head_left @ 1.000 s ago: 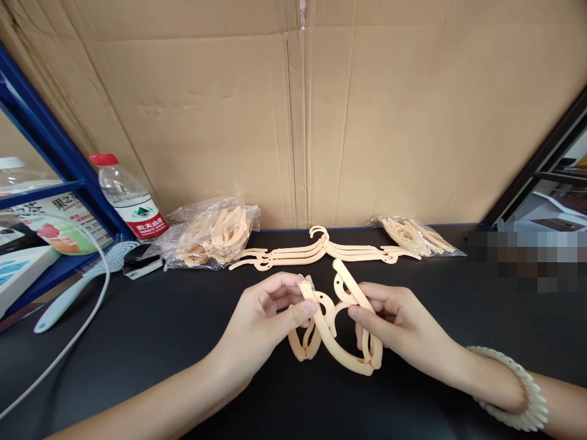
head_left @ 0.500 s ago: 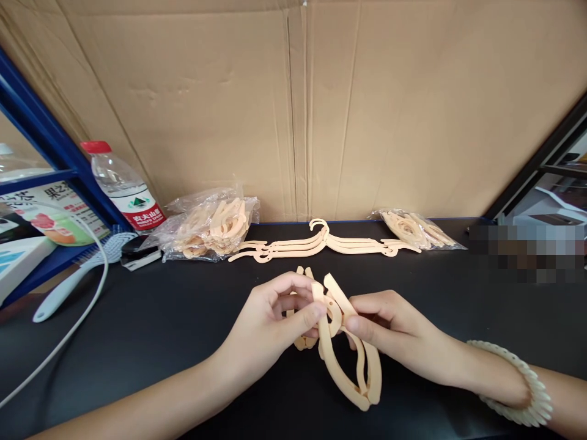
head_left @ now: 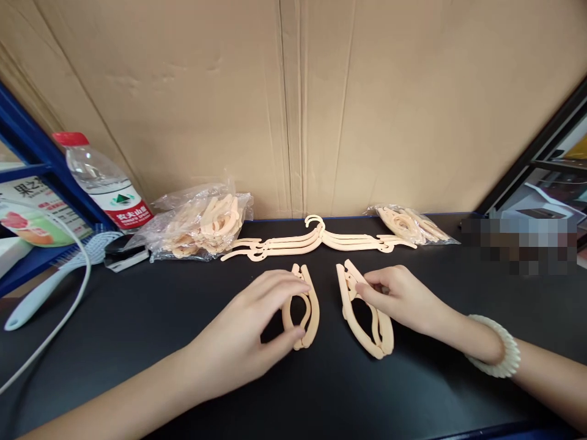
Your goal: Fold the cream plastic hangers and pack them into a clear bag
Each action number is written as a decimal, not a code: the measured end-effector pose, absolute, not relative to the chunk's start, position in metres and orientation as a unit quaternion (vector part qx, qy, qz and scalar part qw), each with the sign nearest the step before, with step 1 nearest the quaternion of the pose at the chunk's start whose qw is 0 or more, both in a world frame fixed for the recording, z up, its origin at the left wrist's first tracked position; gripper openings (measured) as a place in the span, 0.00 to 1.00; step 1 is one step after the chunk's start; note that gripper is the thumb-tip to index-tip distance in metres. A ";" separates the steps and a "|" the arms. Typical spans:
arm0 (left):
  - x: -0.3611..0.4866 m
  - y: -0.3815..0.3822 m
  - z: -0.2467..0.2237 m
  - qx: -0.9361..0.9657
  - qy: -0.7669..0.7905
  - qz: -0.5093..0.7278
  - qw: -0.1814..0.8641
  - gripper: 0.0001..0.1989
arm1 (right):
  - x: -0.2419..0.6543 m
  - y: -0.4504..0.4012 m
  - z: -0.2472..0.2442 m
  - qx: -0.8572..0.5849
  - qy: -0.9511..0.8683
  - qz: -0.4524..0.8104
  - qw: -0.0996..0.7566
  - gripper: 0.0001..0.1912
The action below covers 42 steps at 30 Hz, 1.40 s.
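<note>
Two folded peach-coloured hangers lie side by side on the black table (head_left: 321,391). My left hand (head_left: 247,324) reaches over the left folded hanger (head_left: 313,311), thumb and fingers spread apart around its left side. On the right, my right hand (head_left: 403,299) pinches the upper part of the other folded hanger (head_left: 385,333) between thumb and fingers. Behind them, several unfolded hangers (head_left: 293,243) lie nested together, hooks pointing up toward the cardboard.
A plastic bag of folded hangers (head_left: 202,226) stands at back left, a smaller bag (head_left: 413,226) at back right. A red-capped bottle (head_left: 107,189), a hairbrush (head_left: 50,293) and a white cable (head_left: 68,327) are at left. Cardboard (head_left: 183,110) forms the back wall.
My hands have moved apart. The right folded hanger has shifted right and away from my left hand, which has let it go and now hovers open at the left one.
</note>
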<state>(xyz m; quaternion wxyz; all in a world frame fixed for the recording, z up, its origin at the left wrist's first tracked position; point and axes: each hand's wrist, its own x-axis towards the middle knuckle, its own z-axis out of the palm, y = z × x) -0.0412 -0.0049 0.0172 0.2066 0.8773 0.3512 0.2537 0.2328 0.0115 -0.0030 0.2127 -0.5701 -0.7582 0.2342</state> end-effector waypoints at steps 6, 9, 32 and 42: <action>-0.040 -0.019 0.004 0.929 0.316 0.159 0.106 0.27 | 0.235 0.006 0.002 -0.583 -0.795 0.061 0.154 0.26; -0.037 -0.026 0.002 0.928 0.324 0.152 0.101 0.25 | 0.241 0.000 0.011 -0.481 -0.857 0.069 0.173 0.17; -0.034 -0.035 0.002 0.925 0.332 0.109 0.153 0.40 | 0.225 -0.007 -0.007 -0.338 -0.919 0.084 0.183 0.35; -0.042 -0.026 -0.001 0.925 0.345 0.069 0.142 0.39 | 0.220 0.003 -0.014 -0.326 -0.919 0.072 0.212 0.34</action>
